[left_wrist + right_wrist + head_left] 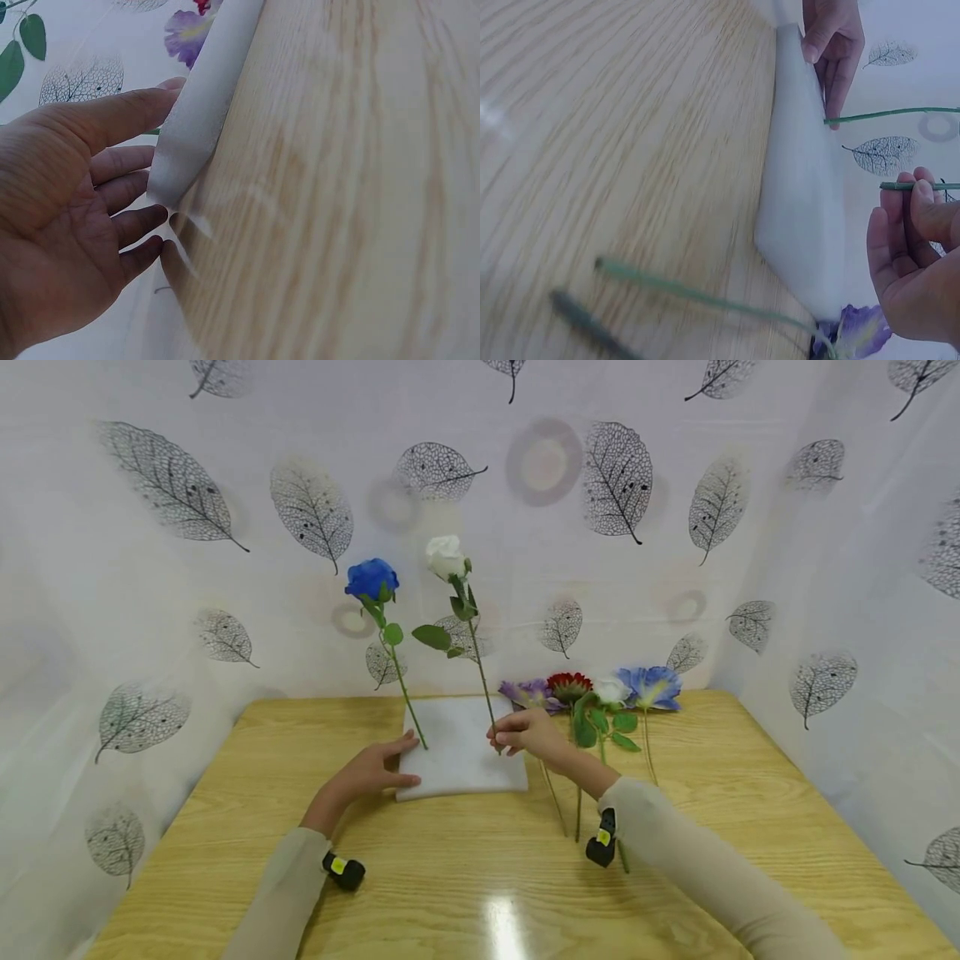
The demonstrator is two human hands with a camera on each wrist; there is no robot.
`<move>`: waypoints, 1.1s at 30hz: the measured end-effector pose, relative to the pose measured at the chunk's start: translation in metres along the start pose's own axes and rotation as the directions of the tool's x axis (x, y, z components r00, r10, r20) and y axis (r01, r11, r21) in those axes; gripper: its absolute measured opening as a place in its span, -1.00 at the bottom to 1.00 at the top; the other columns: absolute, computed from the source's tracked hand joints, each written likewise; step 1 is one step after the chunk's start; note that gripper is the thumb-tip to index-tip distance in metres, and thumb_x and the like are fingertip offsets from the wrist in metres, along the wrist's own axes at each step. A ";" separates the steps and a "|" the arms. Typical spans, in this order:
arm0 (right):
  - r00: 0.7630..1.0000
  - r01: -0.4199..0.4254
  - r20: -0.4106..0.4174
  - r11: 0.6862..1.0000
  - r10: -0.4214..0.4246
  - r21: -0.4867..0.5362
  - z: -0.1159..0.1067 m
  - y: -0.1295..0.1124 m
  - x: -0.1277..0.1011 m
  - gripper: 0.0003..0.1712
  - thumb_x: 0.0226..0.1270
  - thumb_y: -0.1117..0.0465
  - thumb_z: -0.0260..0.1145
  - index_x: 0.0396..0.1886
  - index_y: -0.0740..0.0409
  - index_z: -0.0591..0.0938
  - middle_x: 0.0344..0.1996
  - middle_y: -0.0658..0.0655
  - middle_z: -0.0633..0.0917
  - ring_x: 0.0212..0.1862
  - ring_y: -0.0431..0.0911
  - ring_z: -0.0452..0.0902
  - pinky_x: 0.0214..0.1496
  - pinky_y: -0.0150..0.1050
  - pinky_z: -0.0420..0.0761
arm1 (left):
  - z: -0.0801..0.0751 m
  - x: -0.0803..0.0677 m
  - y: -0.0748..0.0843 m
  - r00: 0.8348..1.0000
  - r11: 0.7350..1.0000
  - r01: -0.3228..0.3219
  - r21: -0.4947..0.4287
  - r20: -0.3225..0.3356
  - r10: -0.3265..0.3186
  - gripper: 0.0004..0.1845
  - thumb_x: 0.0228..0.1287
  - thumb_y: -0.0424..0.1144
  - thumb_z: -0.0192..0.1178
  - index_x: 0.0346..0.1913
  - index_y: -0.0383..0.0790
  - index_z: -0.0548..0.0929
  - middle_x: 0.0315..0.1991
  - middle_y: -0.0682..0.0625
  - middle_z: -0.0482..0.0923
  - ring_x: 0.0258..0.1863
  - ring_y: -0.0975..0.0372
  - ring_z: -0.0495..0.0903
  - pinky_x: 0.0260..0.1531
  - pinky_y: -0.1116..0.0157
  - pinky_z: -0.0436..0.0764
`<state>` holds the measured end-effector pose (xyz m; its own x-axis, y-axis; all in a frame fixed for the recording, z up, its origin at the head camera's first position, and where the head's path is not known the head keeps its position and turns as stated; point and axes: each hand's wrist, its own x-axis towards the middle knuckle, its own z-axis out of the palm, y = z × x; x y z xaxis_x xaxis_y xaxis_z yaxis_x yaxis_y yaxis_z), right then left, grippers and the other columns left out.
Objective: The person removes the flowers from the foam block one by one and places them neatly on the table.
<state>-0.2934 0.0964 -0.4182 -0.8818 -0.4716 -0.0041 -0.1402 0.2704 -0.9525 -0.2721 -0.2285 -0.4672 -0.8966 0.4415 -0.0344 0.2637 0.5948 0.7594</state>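
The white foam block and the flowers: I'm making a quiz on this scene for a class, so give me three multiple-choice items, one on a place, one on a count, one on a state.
1. Where does the left hand rest?
A. on the lying flowers
B. at the left edge of the white foam block
C. off the table

2. How many flowers stand upright in the block?
A. one
B. two
C. four

3. What is the right hand doing?
A. lying flat and open
B. pinching the white rose's stem
C. holding the blue rose's bloom

Answers:
1 B, straight fingers touch the block's edge.
2 B, the blue rose and the white rose stand.
3 B, fingers close on the stem at the block.
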 end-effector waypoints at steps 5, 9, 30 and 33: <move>1.000 -0.021 0.016 0.999 0.022 -0.040 -0.018 0.002 -0.013 -0.71 0.50 0.34 0.25 0.06 0.48 0.69 -0.07 0.35 0.77 -0.20 -0.20 0.70 0.07 0.18 0.69 | 0.000 0.000 0.000 1.000 1.000 -0.004 -0.009 0.008 0.004 -0.11 0.27 -0.07 0.44 0.53 -0.36 0.27 0.60 -0.24 0.02 0.60 -0.17 0.00 0.54 -0.17 0.09; 0.999 -0.039 0.005 0.996 0.039 -0.079 -0.033 0.006 -0.024 -0.71 0.46 0.36 0.29 0.05 0.48 0.70 -0.05 0.38 0.78 -0.19 -0.16 0.73 0.06 0.18 0.70 | 0.000 0.001 -0.001 1.000 1.000 -0.011 -0.009 0.009 0.011 -0.12 0.27 -0.08 0.44 0.53 -0.37 0.27 0.60 -0.26 0.03 0.60 -0.19 0.00 0.53 -0.18 0.09; 0.989 -0.148 -0.045 0.956 0.141 -0.253 -0.120 0.033 -0.099 -0.66 0.44 0.32 0.32 0.08 0.50 0.68 -0.09 0.33 0.78 -0.13 -0.13 0.71 0.00 0.08 0.73 | 0.000 0.000 0.001 1.000 1.000 0.016 -0.002 0.015 -0.016 -0.09 0.26 -0.04 0.44 0.54 -0.35 0.26 0.61 -0.24 0.01 0.61 -0.15 -0.01 0.54 -0.13 0.12; 0.989 -0.151 -0.049 0.946 0.142 -0.287 -0.132 0.037 -0.113 -0.66 0.45 0.30 0.32 0.06 0.49 0.69 -0.15 0.25 0.79 -0.16 -0.16 0.70 -0.04 0.01 0.75 | 0.000 0.000 0.000 1.000 1.000 0.019 -0.008 0.016 -0.019 -0.08 0.26 -0.04 0.45 0.54 -0.34 0.26 0.61 -0.23 0.00 0.62 -0.13 -0.02 0.55 -0.12 0.11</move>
<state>-0.2588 0.2705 -0.4122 -0.9139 -0.3863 -0.1246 -0.1290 0.5675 -0.8132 -0.2723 -0.2279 -0.4673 -0.8956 0.4408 -0.0592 0.2436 0.5974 0.7640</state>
